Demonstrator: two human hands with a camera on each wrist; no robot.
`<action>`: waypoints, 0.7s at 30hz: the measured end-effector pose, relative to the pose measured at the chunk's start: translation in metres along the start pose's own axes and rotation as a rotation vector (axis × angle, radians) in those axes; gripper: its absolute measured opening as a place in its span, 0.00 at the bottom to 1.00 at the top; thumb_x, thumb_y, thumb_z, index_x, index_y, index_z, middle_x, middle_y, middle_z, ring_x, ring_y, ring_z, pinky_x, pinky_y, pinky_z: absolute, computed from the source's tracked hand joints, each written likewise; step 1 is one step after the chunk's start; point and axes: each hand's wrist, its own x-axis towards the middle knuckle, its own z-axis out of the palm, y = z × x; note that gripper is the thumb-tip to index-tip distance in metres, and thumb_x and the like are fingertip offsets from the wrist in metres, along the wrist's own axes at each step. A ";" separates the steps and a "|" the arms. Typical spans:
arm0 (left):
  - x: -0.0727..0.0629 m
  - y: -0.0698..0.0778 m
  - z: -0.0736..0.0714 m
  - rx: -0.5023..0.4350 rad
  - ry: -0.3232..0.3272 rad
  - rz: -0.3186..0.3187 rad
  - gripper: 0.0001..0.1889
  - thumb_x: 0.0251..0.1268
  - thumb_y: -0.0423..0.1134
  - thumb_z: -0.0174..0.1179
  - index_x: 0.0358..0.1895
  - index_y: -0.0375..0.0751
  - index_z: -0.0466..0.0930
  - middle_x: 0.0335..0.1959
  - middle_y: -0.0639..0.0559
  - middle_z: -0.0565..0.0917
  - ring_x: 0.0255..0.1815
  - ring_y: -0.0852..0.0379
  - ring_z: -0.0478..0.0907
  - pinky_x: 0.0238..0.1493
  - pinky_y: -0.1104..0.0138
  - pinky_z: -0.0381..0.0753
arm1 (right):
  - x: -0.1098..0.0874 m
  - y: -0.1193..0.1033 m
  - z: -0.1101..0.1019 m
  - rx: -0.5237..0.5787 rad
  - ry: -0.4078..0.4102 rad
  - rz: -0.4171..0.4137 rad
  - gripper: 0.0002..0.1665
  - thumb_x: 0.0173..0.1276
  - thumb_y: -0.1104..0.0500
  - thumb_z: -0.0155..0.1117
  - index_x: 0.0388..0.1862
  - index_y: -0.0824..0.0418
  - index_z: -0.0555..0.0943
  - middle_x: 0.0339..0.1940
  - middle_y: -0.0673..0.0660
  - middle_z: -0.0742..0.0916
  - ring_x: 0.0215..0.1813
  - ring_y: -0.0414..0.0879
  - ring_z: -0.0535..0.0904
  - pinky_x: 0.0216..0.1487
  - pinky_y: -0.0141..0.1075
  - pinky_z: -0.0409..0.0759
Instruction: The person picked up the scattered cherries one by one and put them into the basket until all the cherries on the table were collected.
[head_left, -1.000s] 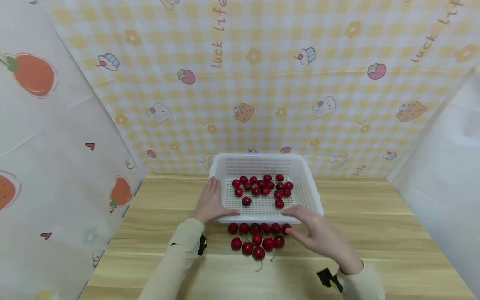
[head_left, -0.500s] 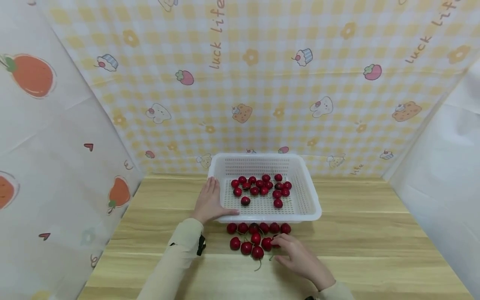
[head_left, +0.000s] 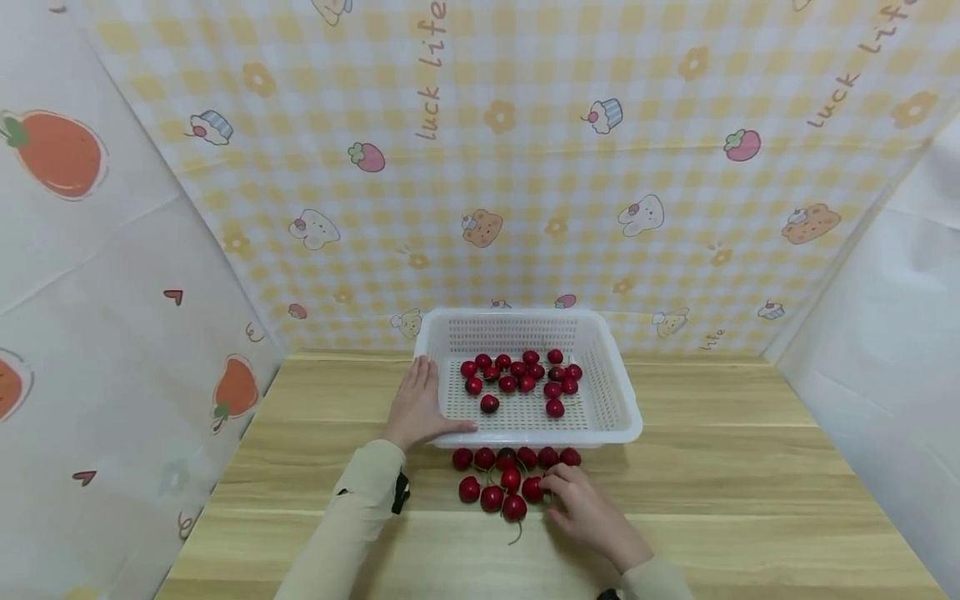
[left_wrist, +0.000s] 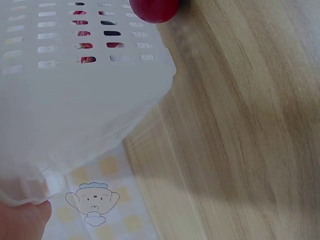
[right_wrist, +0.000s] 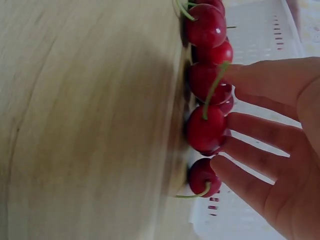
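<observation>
My left hand [head_left: 416, 407] rests on the near left corner of a white plastic basket [head_left: 626, 392], straight fingers along its left side and thumb along the front rim. In the left wrist view, a fingertip [left_wrist: 35, 217] touches the basket rim. Several dark red cherries [head_left: 517, 369] lie inside. More cherries [head_left: 492, 498], some with green stems, lie on the table before the basket. My right hand [head_left: 588, 512] is at the right end of this group. Its extended fingertips meet a stemmed cherry [right_wrist: 205, 130] in the right wrist view, thumb beside the stem; from the head this cherry is mostly hidden.
The wooden table [head_left: 720, 467] extends to both sides of the basket. Behind it stands a yellow checked cloth backdrop [head_left: 525, 183]. White printed cloth [head_left: 112, 250] bounds the left, and a plain white sheet [head_left: 907, 333] the right.
My right hand has come from the basket's front right corner down and left to the cherries on the table, then shifted slightly further left. My left hand has stayed on the basket.
</observation>
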 end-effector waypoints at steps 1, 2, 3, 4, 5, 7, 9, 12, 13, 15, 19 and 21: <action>0.000 0.000 0.000 0.002 0.000 -0.002 0.67 0.32 0.74 0.60 0.68 0.24 0.44 0.70 0.31 0.44 0.72 0.41 0.37 0.71 0.56 0.40 | 0.001 0.000 0.001 -0.004 0.006 0.004 0.16 0.47 0.64 0.69 0.39 0.61 0.81 0.39 0.50 0.79 0.43 0.44 0.74 0.45 0.37 0.78; 0.000 0.000 0.000 0.005 0.000 -0.003 0.67 0.32 0.75 0.59 0.68 0.24 0.44 0.70 0.31 0.44 0.72 0.41 0.37 0.71 0.56 0.40 | 0.002 0.001 0.001 -0.005 0.012 0.009 0.16 0.47 0.64 0.69 0.39 0.61 0.81 0.39 0.51 0.79 0.43 0.44 0.74 0.45 0.38 0.78; 0.000 0.000 0.000 0.005 0.001 -0.002 0.67 0.32 0.75 0.59 0.68 0.24 0.44 0.70 0.31 0.44 0.72 0.41 0.37 0.71 0.56 0.40 | 0.002 0.001 0.002 -0.004 0.017 0.016 0.17 0.47 0.64 0.69 0.39 0.61 0.81 0.40 0.51 0.78 0.44 0.44 0.73 0.46 0.39 0.78; 0.000 0.000 0.000 0.007 0.002 -0.002 0.67 0.32 0.75 0.59 0.68 0.24 0.44 0.70 0.31 0.44 0.72 0.41 0.37 0.71 0.56 0.40 | 0.003 0.002 0.003 -0.001 0.021 0.024 0.17 0.46 0.64 0.69 0.39 0.61 0.81 0.40 0.51 0.78 0.44 0.44 0.73 0.46 0.39 0.78; 0.000 0.000 0.000 0.007 0.004 0.000 0.67 0.32 0.74 0.60 0.68 0.24 0.44 0.70 0.31 0.44 0.72 0.41 0.38 0.71 0.56 0.40 | 0.004 0.003 0.004 0.001 0.024 0.033 0.18 0.46 0.64 0.70 0.39 0.60 0.81 0.40 0.51 0.78 0.44 0.44 0.73 0.46 0.39 0.78; 0.000 0.000 0.000 0.007 0.002 -0.001 0.67 0.32 0.75 0.59 0.68 0.24 0.44 0.70 0.31 0.44 0.72 0.41 0.37 0.71 0.56 0.40 | 0.005 0.005 0.005 0.008 0.029 0.047 0.19 0.45 0.65 0.70 0.40 0.60 0.81 0.40 0.50 0.78 0.43 0.43 0.73 0.46 0.39 0.78; 0.000 0.000 0.000 0.001 0.006 0.001 0.67 0.32 0.74 0.60 0.68 0.24 0.44 0.70 0.31 0.44 0.72 0.41 0.38 0.71 0.56 0.41 | 0.006 0.007 0.007 0.012 0.038 0.052 0.20 0.43 0.67 0.70 0.39 0.60 0.81 0.39 0.49 0.77 0.42 0.42 0.73 0.45 0.38 0.78; 0.000 0.000 0.000 -0.003 0.015 0.009 0.67 0.32 0.75 0.60 0.67 0.23 0.45 0.70 0.31 0.45 0.72 0.41 0.38 0.71 0.55 0.42 | 0.007 0.011 0.009 0.021 0.056 0.042 0.20 0.42 0.70 0.69 0.38 0.60 0.81 0.37 0.49 0.78 0.41 0.42 0.73 0.44 0.36 0.79; 0.000 0.000 0.000 -0.005 0.017 0.010 0.67 0.31 0.75 0.60 0.67 0.23 0.46 0.70 0.31 0.45 0.72 0.41 0.39 0.71 0.55 0.42 | 0.007 0.012 0.009 0.028 0.062 0.039 0.20 0.42 0.72 0.68 0.37 0.61 0.81 0.37 0.50 0.78 0.40 0.42 0.74 0.43 0.36 0.79; 0.001 -0.001 0.001 -0.003 0.020 0.012 0.67 0.31 0.75 0.59 0.67 0.23 0.45 0.70 0.31 0.45 0.72 0.41 0.39 0.71 0.55 0.42 | 0.008 0.013 0.010 0.041 0.068 0.040 0.20 0.42 0.74 0.67 0.37 0.61 0.81 0.36 0.50 0.79 0.39 0.42 0.74 0.43 0.35 0.79; 0.001 -0.002 0.002 -0.007 0.023 0.013 0.68 0.31 0.75 0.59 0.67 0.23 0.45 0.70 0.30 0.46 0.72 0.40 0.39 0.71 0.55 0.42 | 0.009 0.016 0.011 0.059 0.073 0.054 0.20 0.42 0.76 0.65 0.36 0.61 0.81 0.35 0.50 0.79 0.38 0.41 0.74 0.42 0.35 0.80; 0.000 -0.002 0.002 -0.012 0.023 0.014 0.68 0.31 0.75 0.59 0.67 0.23 0.45 0.70 0.30 0.46 0.72 0.40 0.39 0.71 0.55 0.43 | 0.008 0.016 0.010 0.066 0.080 0.058 0.21 0.41 0.76 0.65 0.36 0.60 0.81 0.34 0.50 0.79 0.37 0.41 0.74 0.41 0.34 0.80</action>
